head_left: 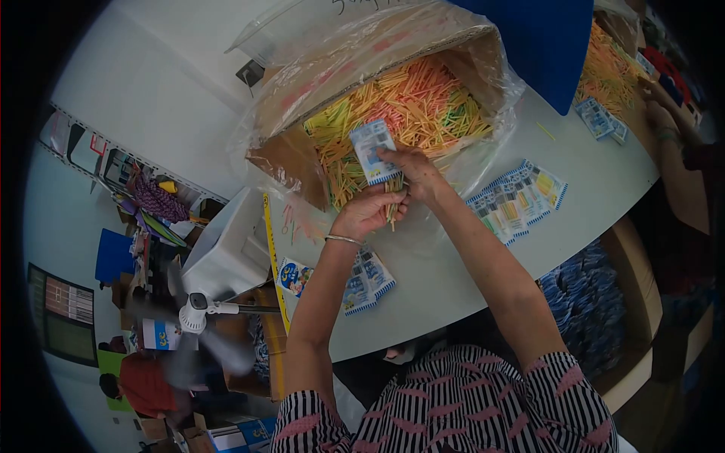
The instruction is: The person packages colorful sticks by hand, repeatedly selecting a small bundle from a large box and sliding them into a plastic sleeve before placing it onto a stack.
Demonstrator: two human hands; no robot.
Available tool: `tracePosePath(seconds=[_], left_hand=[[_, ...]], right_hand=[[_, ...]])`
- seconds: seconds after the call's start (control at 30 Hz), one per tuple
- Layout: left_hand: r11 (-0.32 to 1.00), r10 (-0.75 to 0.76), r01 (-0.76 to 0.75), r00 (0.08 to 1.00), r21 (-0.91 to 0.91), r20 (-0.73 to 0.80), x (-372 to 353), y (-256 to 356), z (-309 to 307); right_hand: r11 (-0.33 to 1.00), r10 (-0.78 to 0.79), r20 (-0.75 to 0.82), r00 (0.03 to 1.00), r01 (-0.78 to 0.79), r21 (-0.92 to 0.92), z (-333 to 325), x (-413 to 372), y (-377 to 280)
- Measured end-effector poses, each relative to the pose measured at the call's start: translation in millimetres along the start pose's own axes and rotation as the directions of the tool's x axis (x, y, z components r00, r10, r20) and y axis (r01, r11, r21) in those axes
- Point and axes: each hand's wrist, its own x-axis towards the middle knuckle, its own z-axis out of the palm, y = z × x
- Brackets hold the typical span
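Observation:
My right hand (415, 172) pinches a blue-and-white printed packet (371, 149), thumb laid on its face. Just below, my left hand (365, 214) has its fingers closed round a small bunch of thin coloured sticks (392, 198), whose upper ends meet the packet's lower edge. Both hands are over the near side of an open cardboard box (291, 162) lined with clear plastic. Loose yellow, pink and green sticks (408, 94) fill that box. More printed packets (368, 281) lie near my left forearm, and a fanned row of packets (521, 198) lies beyond my right forearm.
The pale table (445, 291) has a curved front edge. A running fan (193, 313) stands off its left end, near a white bin (226, 245). Below the right edge, a carton (642, 302) holds many blue packets. Another person's arm (668, 136) is at far right, beside more sticks (608, 72).

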Motion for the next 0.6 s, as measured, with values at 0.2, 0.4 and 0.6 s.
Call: tracePosePath(seconds=[0.2, 0.4, 0.6], left_hand=[[0.941, 0.285, -0.299, 0.952, -0.157, -0.109, -1.7, 9.3, -0.1], [0.711, 0.615, -0.676, 0.731, -0.194, -0.295, 13.2, -5.0, 47.7], [0.656, 0.718, -0.755, 0.622, 0.005, -0.313, 9.9, -21.3, 61.8]], right_hand=[[0.945, -0.186, -0.185, 0.965, 0.228, 0.236, -13.3, -11.5, 7.4], [0.691, 0.020, -0.164, 0.986, 0.105, 0.715, -7.0, -30.0, 42.1], [0.639, -0.089, -0.127, 0.988, 0.154, 0.753, -0.7, -27.4, 42.6]])
